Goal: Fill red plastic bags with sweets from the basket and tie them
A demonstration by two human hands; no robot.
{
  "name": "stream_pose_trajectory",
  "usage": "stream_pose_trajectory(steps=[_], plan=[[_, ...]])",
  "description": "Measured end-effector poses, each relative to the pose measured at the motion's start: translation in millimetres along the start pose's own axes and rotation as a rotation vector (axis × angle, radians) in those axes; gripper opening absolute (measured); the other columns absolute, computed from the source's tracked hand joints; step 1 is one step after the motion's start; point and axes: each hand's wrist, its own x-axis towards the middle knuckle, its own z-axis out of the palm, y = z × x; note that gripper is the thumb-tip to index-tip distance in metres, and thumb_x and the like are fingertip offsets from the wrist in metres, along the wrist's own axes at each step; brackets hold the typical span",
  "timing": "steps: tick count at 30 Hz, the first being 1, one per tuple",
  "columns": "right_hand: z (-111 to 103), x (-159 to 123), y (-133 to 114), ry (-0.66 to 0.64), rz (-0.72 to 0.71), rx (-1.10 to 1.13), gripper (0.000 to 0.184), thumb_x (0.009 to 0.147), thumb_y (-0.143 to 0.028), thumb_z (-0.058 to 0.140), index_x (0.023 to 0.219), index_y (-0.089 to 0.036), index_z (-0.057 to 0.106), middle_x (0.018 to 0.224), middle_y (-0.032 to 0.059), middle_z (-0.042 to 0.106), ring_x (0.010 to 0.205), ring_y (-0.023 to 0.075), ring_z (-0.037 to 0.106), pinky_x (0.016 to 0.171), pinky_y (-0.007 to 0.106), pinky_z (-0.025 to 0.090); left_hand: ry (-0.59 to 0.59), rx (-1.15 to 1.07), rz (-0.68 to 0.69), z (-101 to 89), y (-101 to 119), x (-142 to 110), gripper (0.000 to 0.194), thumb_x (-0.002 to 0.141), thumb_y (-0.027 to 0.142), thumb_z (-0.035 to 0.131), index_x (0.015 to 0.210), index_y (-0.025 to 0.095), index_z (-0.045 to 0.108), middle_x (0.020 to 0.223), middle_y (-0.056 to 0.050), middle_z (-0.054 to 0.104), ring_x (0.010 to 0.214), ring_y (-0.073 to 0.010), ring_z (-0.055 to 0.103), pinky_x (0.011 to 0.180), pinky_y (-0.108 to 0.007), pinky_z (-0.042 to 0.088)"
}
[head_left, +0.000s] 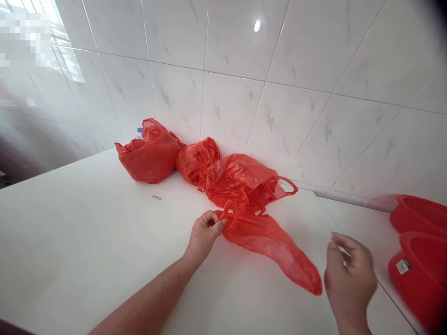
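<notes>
My left hand [204,235] pinches the gathered end of a thin red plastic bag [272,239] between thumb and fingers. The bag lies stretched out, long and flattened, toward the lower right on the white table. Just past its far end, apart from it, hovers my right hand [351,274], slightly blurred. Its fingers are curled in toward the thumb, and nothing shows in them. Directly behind my left hand rests a crumpled red plastic bag [244,177] with a loop handle sticking out to the right. It touches or overlaps the bag I hold.
Farther left along the wall sit a bunched red bag [197,160] and a fuller red bag [150,158], with a blue bottle cap [139,130] behind it. A small scrap [156,197] lies on the white tabletop [87,232]. Red plastic containers [419,274] stand at right; a tiled wall [237,93] rises behind.
</notes>
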Motion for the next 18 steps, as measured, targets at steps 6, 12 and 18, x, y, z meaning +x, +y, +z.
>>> stream_pose_trajectory(steps=[6, 12, 18], plan=[[4, -45, -32, -0.226, -0.751, 0.122, 0.030, 0.080, -0.010, 0.052, 0.109, -0.018, 0.057, 0.098, 0.0093, 0.060, 0.092, 0.0203, 0.057, 0.079, 0.033, 0.049, -0.063, -0.071, -0.034, 4.8, 5, -4, 0.029, 0.077, 0.036, 0.063, 0.065, 0.018, 0.043, 0.058, 0.005, 0.049, 0.055, -0.0082, 0.043, 0.054, -0.020, 0.035], [39, -76, -41, -0.615, -0.632, 0.136, 0.031, 0.088, -0.009, 0.036, 0.112, -0.019, 0.053, 0.103, 0.0093, 0.060, 0.094, 0.0176, 0.059, 0.074, 0.029, 0.052, -0.457, -0.346, -0.099, 7.9, 19, -12, 0.025, 0.075, 0.032, 0.068, 0.069, 0.016, 0.049, 0.067, 0.002, 0.056, 0.062, -0.0099, 0.051, 0.064, -0.024, 0.043], [56, -59, -24, -0.680, -0.043, 0.112, 0.016, 0.086, -0.029, 0.046, 0.079, -0.021, 0.059, 0.068, 0.0022, 0.059, 0.057, 0.0161, 0.055, 0.050, 0.030, 0.046, -0.752, -0.538, -0.272, 7.8, 19, -20, 0.025, 0.075, 0.035, 0.069, 0.087, 0.016, 0.061, 0.083, -0.004, 0.062, 0.078, -0.0155, 0.058, 0.078, -0.030, 0.046]])
